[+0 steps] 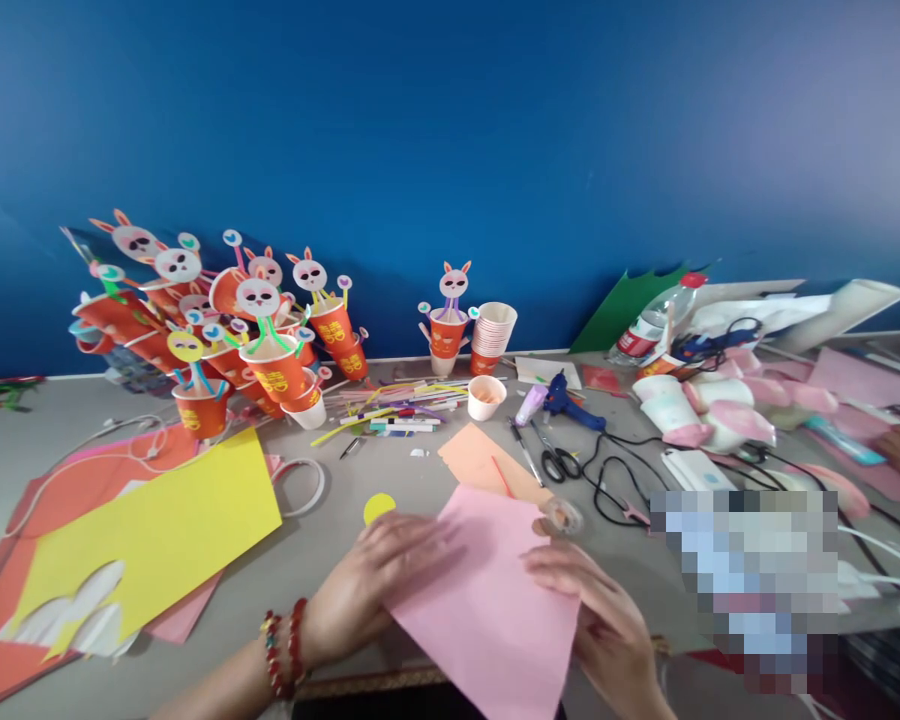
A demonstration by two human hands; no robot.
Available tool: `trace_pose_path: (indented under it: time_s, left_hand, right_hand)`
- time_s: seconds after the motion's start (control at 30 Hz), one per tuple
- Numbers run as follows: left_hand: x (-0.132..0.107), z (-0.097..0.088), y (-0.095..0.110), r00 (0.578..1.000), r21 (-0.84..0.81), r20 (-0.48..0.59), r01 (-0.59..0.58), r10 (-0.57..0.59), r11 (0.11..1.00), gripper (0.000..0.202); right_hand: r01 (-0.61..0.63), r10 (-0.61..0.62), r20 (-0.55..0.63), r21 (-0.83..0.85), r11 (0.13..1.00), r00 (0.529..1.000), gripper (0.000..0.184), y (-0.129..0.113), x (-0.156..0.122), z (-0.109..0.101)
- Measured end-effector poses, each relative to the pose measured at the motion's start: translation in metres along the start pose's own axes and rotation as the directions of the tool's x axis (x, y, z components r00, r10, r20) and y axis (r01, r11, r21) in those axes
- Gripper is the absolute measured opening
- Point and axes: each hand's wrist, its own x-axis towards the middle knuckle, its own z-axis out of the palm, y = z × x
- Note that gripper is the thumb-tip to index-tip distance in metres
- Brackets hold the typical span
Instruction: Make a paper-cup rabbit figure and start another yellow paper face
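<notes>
Head: pink sheet (pixel 495 615), long axis slanting

I log, on camera, one grey tabletop (pixel 270 572); directly on it: orange paper sheets (pixel 4 630), white tape roll (pixel 318 492), yellow paper disc (pixel 379 507), peach paper sheet (pixel 471 455), black-handled scissors (pixel 559 455), blue glue gun (pixel 570 405), stacked paper cups (pixel 492 338).

Soft, moderate light is filling the scene. A pale glow is washing the right side of the blue wall (pixel 435 170), while its middle is looking darker. The left hand (pixel 386 565) is shading the pink paper (pixel 491 610) faintly and blurring slightly. Distortion is stretching the scene toward the left and right edges; coarse pixels are hiding a near-right patch.
</notes>
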Motion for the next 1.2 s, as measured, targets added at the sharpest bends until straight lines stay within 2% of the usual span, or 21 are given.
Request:
trace_pose_path:
  time_s: [0.03,0.1,0.2,0.3,0.47,0.53,0.6,0.67,0.73,0.83,0.9,1.0,1.03,1.1,1.2]
  left_hand:
    - [-0.008,0.001,-0.005,0.997,0.093,-0.053,0.068,-0.063,0.993,0.051]
    - [-0.023,0.001,-0.014,0.984,0.226,-0.087,0.169,-0.153,0.959,0.052]
    - [-0.035,0.000,-0.026,0.979,0.320,-0.045,0.201,-0.197,0.926,0.049]
    - [-0.030,0.000,-0.042,0.983,0.344,-0.040,0.180,-0.177,0.921,0.042]
    - [-0.004,-0.004,-0.071,0.966,0.322,-0.118,0.258,-0.232,0.911,0.033]
    - [0.001,-0.014,-0.068,0.957,0.231,-0.173,0.269,-0.233,0.935,0.032]
    - [0.000,-0.030,-0.055,0.952,0.067,-0.226,0.226,-0.206,0.972,0.034]
    - [-0.006,-0.045,-0.036,0.961,-0.095,-0.235,0.126,-0.145,0.987,0.045]
    - [-0.014,-0.053,-0.020,0.977,-0.127,-0.214,-0.024,-0.003,0.992,0.057]
    - [-0.025,-0.039,-0.006,0.975,0.008,-0.127,-0.185,0.184,0.983,0.069]
    - [-0.032,-0.019,-0.001,0.974,0.115,-0.090,-0.197,0.208,0.974,0.062]
    - [-0.042,0.008,0.005,0.996,0.214,-0.060,-0.046,0.060,0.976,0.020]
    - [-0.045,0.013,0.006,0.999,0.226,-0.050,0.008,0.003,0.974,0.015]
    - [-0.049,0.020,0.007,0.996,0.218,-0.038,0.090,-0.084,0.972,0.019]
    - [-0.050,0.023,0.006,0.986,0.151,-0.067,0.161,-0.153,0.975,0.022]
  right_hand:
    - [0.011,-0.012,-0.032,-0.018,1.000,0.999,0.013,-0.001,0.000,-0.002]
    - [0.029,-0.033,-0.068,-0.060,0.998,0.997,0.014,-0.003,0.000,-0.009]
    - [0.076,-0.086,-0.057,-0.157,0.985,0.995,0.023,-0.004,0.003,-0.020]
    - [0.118,-0.131,-0.031,-0.273,0.955,0.991,0.038,-0.004,0.012,-0.021]
    - [0.170,-0.248,-0.129,-0.434,0.885,0.960,0.058,-0.015,0.023,-0.002]
    - [0.226,-0.304,-0.077,-0.504,0.833,0.950,0.066,-0.021,0.021,0.007]
    - [0.283,-0.322,0.019,-0.529,0.800,0.947,0.070,-0.027,0.015,0.018]
    - [0.309,-0.300,0.106,-0.530,0.790,0.948,0.064,-0.028,0.009,0.033]
    - [0.293,-0.241,0.167,-0.516,0.805,0.956,0.050,-0.027,0.003,0.049]
    - [0.236,-0.142,0.244,-0.417,0.878,0.959,0.034,-0.020,-0.003,0.073]
    - [0.204,-0.095,0.292,-0.371,0.906,0.952,0.031,-0.014,-0.008,0.084]
    - [0.155,-0.022,0.334,-0.378,0.913,0.942,0.031,-0.008,-0.015,0.089]
    - [0.145,-0.006,0.342,-0.382,0.913,0.940,0.029,-0.007,-0.018,0.089]
    - [0.142,0.005,0.368,-0.371,0.918,0.930,0.023,-0.007,-0.020,0.088]
    - [0.139,0.001,0.426,-0.298,0.944,0.904,0.013,-0.007,-0.020,0.086]
